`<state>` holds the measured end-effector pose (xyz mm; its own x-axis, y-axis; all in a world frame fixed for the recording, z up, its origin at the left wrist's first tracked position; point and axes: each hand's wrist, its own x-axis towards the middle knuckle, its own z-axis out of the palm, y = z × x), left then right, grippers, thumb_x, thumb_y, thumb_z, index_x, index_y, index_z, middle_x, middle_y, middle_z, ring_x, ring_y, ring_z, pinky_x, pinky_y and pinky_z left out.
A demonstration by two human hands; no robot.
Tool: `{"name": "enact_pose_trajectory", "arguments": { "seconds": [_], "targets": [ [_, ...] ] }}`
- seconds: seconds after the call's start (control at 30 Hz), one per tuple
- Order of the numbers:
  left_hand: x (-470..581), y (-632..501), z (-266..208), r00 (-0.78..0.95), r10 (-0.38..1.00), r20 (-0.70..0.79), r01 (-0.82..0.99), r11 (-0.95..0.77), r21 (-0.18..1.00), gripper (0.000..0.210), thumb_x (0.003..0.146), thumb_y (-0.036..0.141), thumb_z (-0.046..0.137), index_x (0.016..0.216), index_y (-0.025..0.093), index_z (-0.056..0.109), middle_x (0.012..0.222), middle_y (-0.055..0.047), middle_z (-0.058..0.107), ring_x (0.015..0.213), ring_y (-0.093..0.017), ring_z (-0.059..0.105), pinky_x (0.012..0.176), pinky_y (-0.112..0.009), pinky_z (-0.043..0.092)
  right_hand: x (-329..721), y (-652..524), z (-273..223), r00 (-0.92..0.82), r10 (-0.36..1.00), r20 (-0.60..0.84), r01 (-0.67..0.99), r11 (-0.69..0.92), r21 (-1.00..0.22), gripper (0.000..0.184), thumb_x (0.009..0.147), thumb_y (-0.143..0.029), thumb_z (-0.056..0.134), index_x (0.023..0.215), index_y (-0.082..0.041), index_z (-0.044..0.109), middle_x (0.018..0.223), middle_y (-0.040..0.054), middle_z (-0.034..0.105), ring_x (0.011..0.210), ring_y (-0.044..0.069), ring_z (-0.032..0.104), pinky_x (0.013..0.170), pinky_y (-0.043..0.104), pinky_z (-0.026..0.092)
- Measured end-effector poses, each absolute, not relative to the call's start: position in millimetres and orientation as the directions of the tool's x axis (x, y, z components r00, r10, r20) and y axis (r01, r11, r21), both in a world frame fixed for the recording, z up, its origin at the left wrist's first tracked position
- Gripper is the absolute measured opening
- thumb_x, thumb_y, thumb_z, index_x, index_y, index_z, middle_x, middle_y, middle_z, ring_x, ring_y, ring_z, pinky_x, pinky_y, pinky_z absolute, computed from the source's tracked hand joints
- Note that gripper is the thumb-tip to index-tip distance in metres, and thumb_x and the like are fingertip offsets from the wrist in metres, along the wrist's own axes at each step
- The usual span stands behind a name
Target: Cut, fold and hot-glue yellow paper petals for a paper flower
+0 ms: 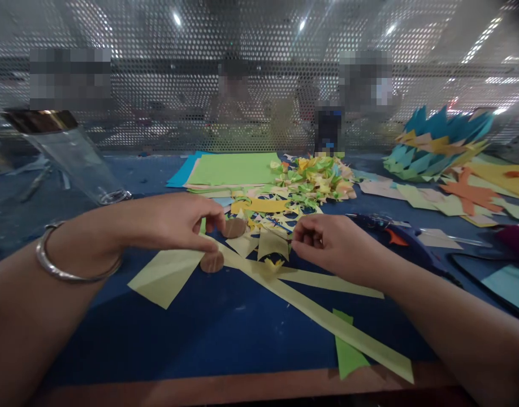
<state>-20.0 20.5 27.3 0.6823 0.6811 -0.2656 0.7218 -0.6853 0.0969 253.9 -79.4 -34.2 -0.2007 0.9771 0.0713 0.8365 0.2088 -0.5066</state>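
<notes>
My left hand (178, 223), a silver bangle on its wrist, reaches over the table with thumb and fingers apart. Close to its fingertips lie two round brownish pieces (212, 262) (235, 228); whether it touches them I cannot tell. My right hand (323, 243) has its fingers curled in a pinch, and what they hold, if anything, is too small to make out. Between the hands are a pale yellow paper piece (273, 244), a small yellow folded paper bit (274, 264) and long pale paper strips (327, 316). A pale yellow sheet (166, 277) lies below my left hand.
Behind the hands are stacked coloured sheets (238, 169) and a heap of folded paper pieces (319, 178). A clear bottle (81, 158) tilts at left. At right are a blue glue gun (406, 237), a layered paper piece (437, 144) and an orange cutout (469, 192). Perforated metal forms the back.
</notes>
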Motion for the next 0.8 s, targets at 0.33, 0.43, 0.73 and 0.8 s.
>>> {"name": "enact_pose_trajectory", "arguments": {
  "seconds": [0.33, 0.43, 0.73, 0.8],
  "targets": [
    [-6.1, 27.3, 5.0, 0.662, 0.741, -0.114, 0.724, -0.592, 0.354, 0.045, 0.083, 0.052, 0.061, 0.117, 0.021, 0.061, 0.110, -0.011, 0.069, 0.093, -0.023, 0.066, 0.071, -0.029, 0.047, 261.8, -76.0, -37.2, -0.032, 0.975, 0.219, 0.691, 0.180, -0.700, 0.018, 0.089, -0.029, 0.057, 0.073, -0.020, 0.058, 0.058, -0.0032, 0.053, 0.053, 0.011, 0.045, 0.051, 0.026, 0.034],
    [-13.0, 32.8, 15.6, 0.644, 0.763, -0.065, 0.727, -0.583, 0.363, 0.042, 0.087, 0.049, 0.056, 0.117, 0.020, 0.062, 0.119, -0.011, 0.068, 0.099, -0.023, 0.066, 0.076, -0.030, 0.048, 261.6, -75.7, -36.2, 0.054, 0.970, 0.235, 0.442, 0.188, -0.877, 0.019, 0.089, -0.026, 0.057, 0.071, -0.020, 0.056, 0.061, -0.0011, 0.055, 0.054, 0.013, 0.050, 0.051, 0.027, 0.038],
    [-46.6, 42.5, 27.1, 0.576, 0.773, -0.265, 0.815, -0.570, 0.106, 0.043, 0.077, 0.054, 0.062, 0.102, 0.020, 0.069, 0.096, -0.003, 0.068, 0.078, -0.017, 0.062, 0.062, -0.025, 0.038, 257.8, -73.3, -28.4, 0.153, 0.988, -0.024, -0.186, 0.005, -0.982, 0.009, 0.085, -0.026, 0.059, 0.079, -0.021, 0.055, 0.074, 0.0016, 0.062, 0.055, 0.013, 0.057, 0.044, 0.025, 0.039],
    [-50.7, 42.7, 24.8, 0.538, 0.769, -0.345, 0.832, -0.550, 0.073, 0.048, 0.065, 0.056, 0.073, 0.097, 0.021, 0.068, 0.089, -0.002, 0.067, 0.072, -0.016, 0.060, 0.058, -0.025, 0.035, 258.8, -72.8, -27.5, 0.159, 0.985, -0.070, -0.202, -0.037, -0.979, 0.007, 0.084, -0.027, 0.057, 0.081, -0.021, 0.054, 0.073, 0.0019, 0.063, 0.052, 0.013, 0.055, 0.044, 0.026, 0.038]
  ]
}}
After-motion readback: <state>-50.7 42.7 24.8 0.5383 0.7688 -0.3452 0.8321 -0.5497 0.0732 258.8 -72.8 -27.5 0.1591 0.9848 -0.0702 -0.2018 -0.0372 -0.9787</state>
